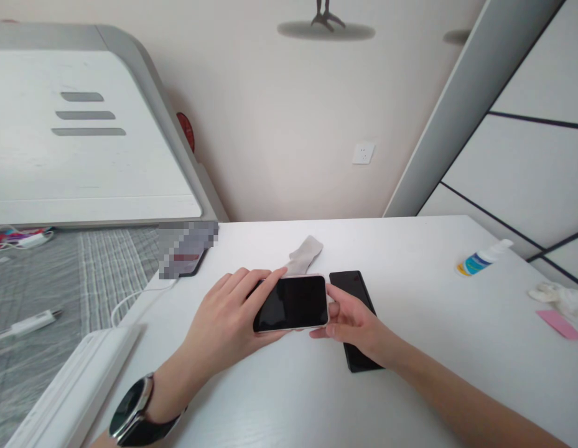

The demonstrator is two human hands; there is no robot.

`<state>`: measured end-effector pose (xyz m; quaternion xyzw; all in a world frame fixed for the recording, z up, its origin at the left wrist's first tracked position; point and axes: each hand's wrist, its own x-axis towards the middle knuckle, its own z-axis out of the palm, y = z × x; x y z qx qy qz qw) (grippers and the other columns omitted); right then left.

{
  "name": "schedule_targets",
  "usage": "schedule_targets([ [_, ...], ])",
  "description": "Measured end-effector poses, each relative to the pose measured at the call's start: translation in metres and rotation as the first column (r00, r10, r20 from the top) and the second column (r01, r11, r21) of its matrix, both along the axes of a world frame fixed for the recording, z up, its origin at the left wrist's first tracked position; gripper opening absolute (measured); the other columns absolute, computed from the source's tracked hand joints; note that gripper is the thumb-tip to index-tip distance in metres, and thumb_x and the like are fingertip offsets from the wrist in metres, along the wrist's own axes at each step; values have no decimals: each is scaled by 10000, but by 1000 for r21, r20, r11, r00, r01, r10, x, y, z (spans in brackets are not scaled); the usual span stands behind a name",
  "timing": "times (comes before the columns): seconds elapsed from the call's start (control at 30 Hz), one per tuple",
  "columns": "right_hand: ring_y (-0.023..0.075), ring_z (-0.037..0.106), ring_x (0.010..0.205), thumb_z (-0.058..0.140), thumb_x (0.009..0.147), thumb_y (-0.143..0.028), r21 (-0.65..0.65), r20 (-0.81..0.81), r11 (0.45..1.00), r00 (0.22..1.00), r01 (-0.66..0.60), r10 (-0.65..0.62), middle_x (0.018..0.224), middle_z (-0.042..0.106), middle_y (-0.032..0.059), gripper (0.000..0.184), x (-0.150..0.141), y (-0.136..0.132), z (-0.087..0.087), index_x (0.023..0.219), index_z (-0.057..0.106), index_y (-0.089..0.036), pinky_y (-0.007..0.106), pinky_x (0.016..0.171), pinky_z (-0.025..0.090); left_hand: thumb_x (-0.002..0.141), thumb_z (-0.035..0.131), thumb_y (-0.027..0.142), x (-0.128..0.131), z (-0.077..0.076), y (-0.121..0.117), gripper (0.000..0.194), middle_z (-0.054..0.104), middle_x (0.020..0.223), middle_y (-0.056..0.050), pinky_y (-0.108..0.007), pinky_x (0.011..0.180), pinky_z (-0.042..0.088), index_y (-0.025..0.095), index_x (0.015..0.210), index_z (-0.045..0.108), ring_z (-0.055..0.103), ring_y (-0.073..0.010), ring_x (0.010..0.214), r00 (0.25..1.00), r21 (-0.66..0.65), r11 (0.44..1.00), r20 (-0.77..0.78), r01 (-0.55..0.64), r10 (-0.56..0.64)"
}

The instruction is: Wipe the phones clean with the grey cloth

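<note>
Sideways above the white table lies a smartphone [292, 303] with a dark screen and a light edge. My left hand [233, 305] wraps round its left end, fingers along the top edge and thumb side below. At the phone's right end, my right hand [356, 320] grips the corner between thumb and fingers. Beneath my right hand, a black phone-like slab [354, 287] rests on the table, partly covered by the hand. Just behind the held phone is a crumpled light grey cloth [306, 254], its near end hidden.
A charging phone [190, 264], partly blurred out, sits at the table's back left corner. A long white box-like object [83, 379] lines the left edge. To the right are a small pump bottle [482, 258], a pink slip [559, 325] and crumpled white tissue [562, 298].
</note>
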<state>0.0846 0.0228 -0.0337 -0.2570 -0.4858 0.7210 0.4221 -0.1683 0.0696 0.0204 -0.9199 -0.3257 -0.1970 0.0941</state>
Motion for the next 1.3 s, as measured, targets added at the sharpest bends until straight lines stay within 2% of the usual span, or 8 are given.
schedule_targets([
  [0.23, 187, 662, 1096, 666, 946, -335, 74, 81, 995, 994, 70, -76, 1244, 699, 63, 496, -3, -4, 11, 1419, 546, -250, 401, 1003, 536, 922, 679, 501, 1, 0, -5, 711, 675, 1151, -142, -418, 776, 486, 158, 1481, 403, 624, -292, 936, 1000, 86, 996, 24, -6, 4],
  [0.43, 174, 660, 1014, 624, 837, -124, 52, 125, 985, 978, 165, -170, 1054, 717, 24, 546, -10, -10, 16, 1366, 576, -250, 360, 957, 540, 900, 709, 425, 6, -2, -6, 704, 671, 1120, -136, -418, 760, 505, 154, 1473, 402, 610, -284, 891, 1000, 77, 997, 29, 9, -12],
  [0.63, 163, 633, 868, 602, 846, -150, 65, 126, 990, 983, 127, -134, 883, 649, -11, 481, -9, -11, 18, 1316, 582, -249, 399, 980, 522, 877, 723, 363, 4, -4, -4, 709, 658, 1115, -123, -398, 752, 523, 158, 1472, 395, 600, -271, 895, 998, 21, 999, 63, 25, -26],
  [0.8, 182, 624, 992, 585, 862, -167, 78, 156, 989, 978, 127, -138, 963, 646, 7, 478, -9, -12, 18, 1332, 566, -257, 369, 960, 524, 882, 720, 376, 3, -3, -4, 688, 658, 1099, -113, -391, 744, 521, 157, 1456, 412, 602, -266, 890, 998, 24, 999, 61, 21, -22],
  [0.9, 184, 619, 976, 581, 853, -144, 92, 169, 986, 973, 142, -156, 946, 642, 4, 490, -9, -13, 18, 1329, 561, -254, 359, 934, 523, 881, 719, 386, 4, -4, -5, 679, 656, 1090, -109, -392, 734, 516, 160, 1446, 419, 600, -264, 873, 998, 31, 999, 62, 18, -20],
  [1.1, 137, 567, 795, 550, 831, -59, 195, 139, 961, 965, 194, -223, 889, 623, -9, 368, -10, -15, 17, 1146, 638, -228, 249, 707, 427, 761, 797, 304, 5, -5, -6, 801, 606, 1159, -86, -379, 812, 516, 232, 1455, 404, 601, -264, 997, 985, -248, 968, 170, 48, -6],
  [1.2, 124, 568, 795, 546, 833, -39, 198, 107, 968, 978, 156, -179, 915, 636, -16, 434, -9, -17, 16, 1204, 626, -249, 234, 690, 400, 748, 839, 522, 5, -3, -3, 843, 599, 1189, -77, -397, 848, 506, 278, 1437, 419, 599, -274, 1036, 978, -395, 916, 207, 66, 19],
  [1.3, 110, 600, 811, 567, 837, -28, 169, 75, 977, 987, 126, -140, 920, 669, -28, 451, -6, -16, 14, 1211, 626, -272, 212, 668, 387, 607, 883, 666, 6, -4, -2, 996, 611, 1205, -57, -399, 871, 505, 313, 1423, 434, 616, -278, 1038, 962, -575, 805, 272, 145, 21],
])
